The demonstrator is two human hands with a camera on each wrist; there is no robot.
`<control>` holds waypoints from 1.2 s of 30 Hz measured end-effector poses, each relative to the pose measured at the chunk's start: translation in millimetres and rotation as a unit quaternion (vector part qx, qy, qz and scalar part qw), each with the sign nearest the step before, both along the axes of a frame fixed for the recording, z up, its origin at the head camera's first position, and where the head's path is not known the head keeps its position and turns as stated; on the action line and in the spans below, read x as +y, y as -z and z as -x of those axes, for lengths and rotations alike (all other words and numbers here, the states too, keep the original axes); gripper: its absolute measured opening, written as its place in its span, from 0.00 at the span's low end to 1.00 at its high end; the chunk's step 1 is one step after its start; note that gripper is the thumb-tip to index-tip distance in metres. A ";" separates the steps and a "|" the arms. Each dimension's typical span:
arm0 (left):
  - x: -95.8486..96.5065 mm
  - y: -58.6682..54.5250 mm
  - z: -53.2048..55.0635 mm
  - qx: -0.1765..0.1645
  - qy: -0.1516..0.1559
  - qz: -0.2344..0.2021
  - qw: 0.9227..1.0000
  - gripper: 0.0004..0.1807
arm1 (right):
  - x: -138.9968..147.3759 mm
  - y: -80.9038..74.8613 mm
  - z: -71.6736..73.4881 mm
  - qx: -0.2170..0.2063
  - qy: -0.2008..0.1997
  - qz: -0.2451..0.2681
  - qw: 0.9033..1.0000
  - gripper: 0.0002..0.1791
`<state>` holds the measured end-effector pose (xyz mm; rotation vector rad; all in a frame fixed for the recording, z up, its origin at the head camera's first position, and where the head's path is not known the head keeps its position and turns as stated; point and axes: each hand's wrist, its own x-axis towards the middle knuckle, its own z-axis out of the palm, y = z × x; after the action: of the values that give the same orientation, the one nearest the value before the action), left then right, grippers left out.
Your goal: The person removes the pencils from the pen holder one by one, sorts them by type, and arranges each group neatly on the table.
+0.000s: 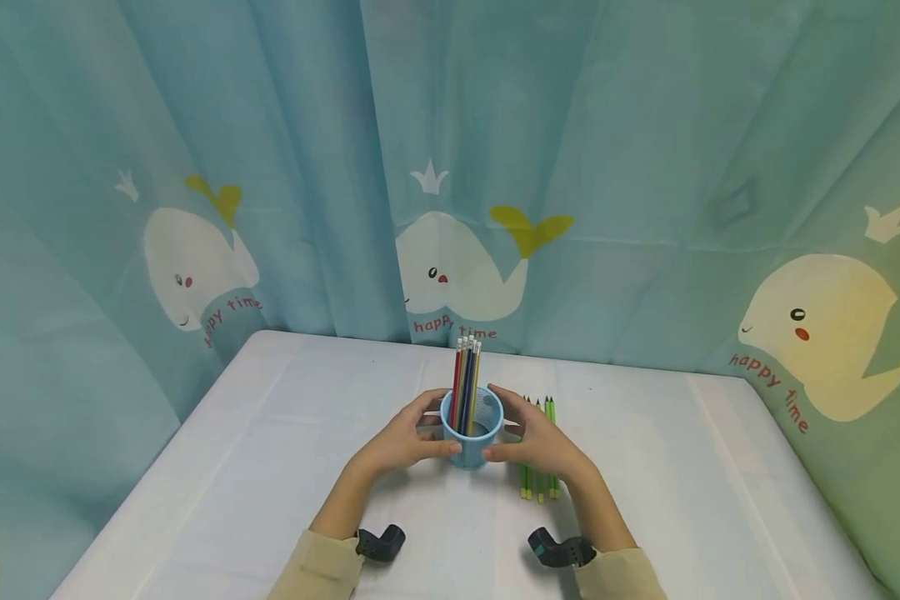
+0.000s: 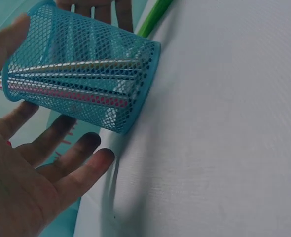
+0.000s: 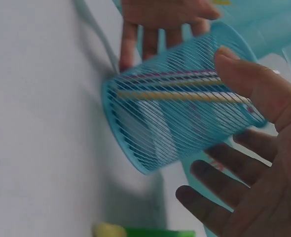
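A light blue mesh pencil cup [image 1: 471, 457] stands between the two hands in the head view. Several pencils [image 1: 465, 383], red, dark blue and yellowish among them, lean inside it with their eraser ends up. My left hand [image 1: 403, 437] holds the cup's left side near the rim, thumb in front and index finger behind. On the opposite side my right hand [image 1: 537, 437] holds it the same way. In both wrist views the lower fingers of each hand [image 2: 42, 168] [image 3: 234, 182] spread away from the mesh. The cup's base [image 2: 143, 94] is close over the white table.
Several green pencils [image 1: 527, 483] lie side by side on the white table [image 1: 270, 467], partly covered by the right hand. A blue curtain [image 1: 645, 167] with whale prints hangs behind the table. Black wrist cameras [image 1: 381, 543] are strapped to both wrists.
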<state>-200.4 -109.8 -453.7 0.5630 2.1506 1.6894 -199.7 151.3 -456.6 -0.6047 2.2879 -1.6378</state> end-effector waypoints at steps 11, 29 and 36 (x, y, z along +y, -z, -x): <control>12.4 -7.1 13.8 0.084 -0.111 -0.015 0.990 0.27 | -10.9 1.6 0.9 0.003 0.026 0.024 0.999 0.47; 28.5 -9.4 15.7 0.072 -0.216 -0.025 0.973 0.09 | -21.5 0.7 -0.3 0.015 0.025 0.025 0.999 0.48; 33.3 -9.7 15.3 0.074 -0.215 -0.051 0.972 0.08 | -20.6 0.7 -0.1 0.008 0.024 0.033 0.999 0.47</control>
<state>-215.7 -76.5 -444.0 0.2641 2.4356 2.0466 -199.7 130.7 -457.3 -0.5842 2.2837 -1.7419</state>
